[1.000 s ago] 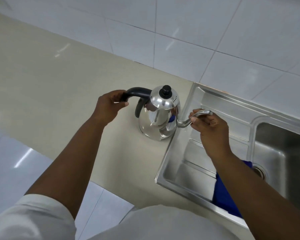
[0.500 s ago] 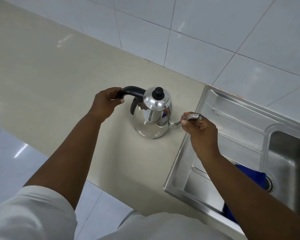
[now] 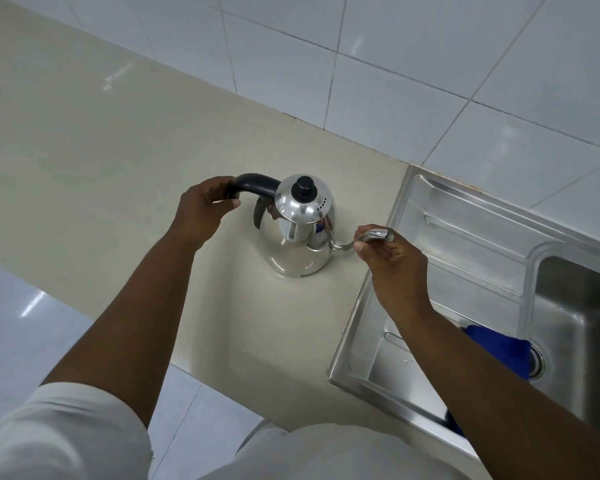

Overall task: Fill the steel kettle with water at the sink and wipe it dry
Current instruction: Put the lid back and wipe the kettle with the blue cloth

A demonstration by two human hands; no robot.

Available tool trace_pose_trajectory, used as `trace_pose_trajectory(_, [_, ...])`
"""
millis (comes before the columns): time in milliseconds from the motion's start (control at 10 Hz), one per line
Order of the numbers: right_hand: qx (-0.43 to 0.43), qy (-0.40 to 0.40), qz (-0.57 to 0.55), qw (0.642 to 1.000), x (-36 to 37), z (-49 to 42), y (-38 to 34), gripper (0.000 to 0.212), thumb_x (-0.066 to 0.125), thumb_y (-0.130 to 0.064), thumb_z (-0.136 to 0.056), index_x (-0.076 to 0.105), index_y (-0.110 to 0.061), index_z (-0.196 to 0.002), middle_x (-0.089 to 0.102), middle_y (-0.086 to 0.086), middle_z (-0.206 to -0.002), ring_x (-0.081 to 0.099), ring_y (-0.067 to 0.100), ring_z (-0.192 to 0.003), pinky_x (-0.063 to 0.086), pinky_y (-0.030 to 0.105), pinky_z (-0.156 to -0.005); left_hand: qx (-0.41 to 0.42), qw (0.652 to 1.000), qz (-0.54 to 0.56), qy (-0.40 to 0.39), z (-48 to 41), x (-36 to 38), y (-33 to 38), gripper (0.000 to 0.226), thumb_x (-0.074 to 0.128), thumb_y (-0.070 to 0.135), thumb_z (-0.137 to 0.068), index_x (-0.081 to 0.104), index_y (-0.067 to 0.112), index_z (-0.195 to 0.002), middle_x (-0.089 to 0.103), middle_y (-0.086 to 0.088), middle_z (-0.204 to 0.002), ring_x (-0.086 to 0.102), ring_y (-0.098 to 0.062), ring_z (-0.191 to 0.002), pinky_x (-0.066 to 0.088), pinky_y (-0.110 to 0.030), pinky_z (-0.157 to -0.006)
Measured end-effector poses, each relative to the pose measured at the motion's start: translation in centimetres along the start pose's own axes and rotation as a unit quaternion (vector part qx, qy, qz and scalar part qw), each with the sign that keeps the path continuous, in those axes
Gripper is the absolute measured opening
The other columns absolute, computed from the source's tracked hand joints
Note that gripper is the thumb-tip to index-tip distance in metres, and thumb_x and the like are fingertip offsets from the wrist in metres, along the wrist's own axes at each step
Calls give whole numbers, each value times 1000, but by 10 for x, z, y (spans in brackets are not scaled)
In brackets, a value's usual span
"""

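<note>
Both hands on the kettle

Now the kettle (image 3: 300,237) stands upright on the beige tabletop (image 3: 125,140), just beside the sink (image 3: 464,244), lid on with its black knob up. The left hand (image 3: 201,211) has its grip clenched around the black handle (image 3: 253,185). The right hand (image 3: 392,261) has its grip pinched on the curved end of the thin spout (image 3: 371,237), which reaches toward the sink's drainboard. A blue cloth (image 3: 499,344) lies in the sink near the drain, partly hidden behind the right forearm. White tiles cover the wall behind.
</note>
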State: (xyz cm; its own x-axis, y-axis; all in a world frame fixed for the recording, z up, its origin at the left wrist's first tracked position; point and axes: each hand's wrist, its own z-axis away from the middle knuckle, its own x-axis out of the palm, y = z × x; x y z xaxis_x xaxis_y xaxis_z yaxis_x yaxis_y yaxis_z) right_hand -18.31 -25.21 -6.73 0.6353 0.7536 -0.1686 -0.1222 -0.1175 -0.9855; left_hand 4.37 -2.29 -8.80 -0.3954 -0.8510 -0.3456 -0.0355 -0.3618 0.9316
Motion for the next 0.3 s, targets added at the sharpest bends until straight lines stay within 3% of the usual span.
trace_pose_trajectory(200, [27, -19, 0, 999, -3, 2, -4, 25, 74, 2, -84, 72, -17, -101, 73, -10, -105, 70, -1, -95, 53, 18, -90, -1, 1000, -11, -4, 4, 0, 4, 39, 69, 1, -85, 69, 31, -110, 72, 11, -96, 66, -6, -96, 48, -19, -88])
trace_pose_trajectory(300, [55, -15, -15, 998, -10, 6, -9, 39, 75, 2, -83, 69, -19, -115, 72, -14, -104, 69, -4, -98, 54, 15, -87, -19, 999, -37, 15, 2, 0, 16, 50, 65, -4, -84, 64, 24, -125, 70, 4, -114, 63, -10, -109, 48, -22, -91])
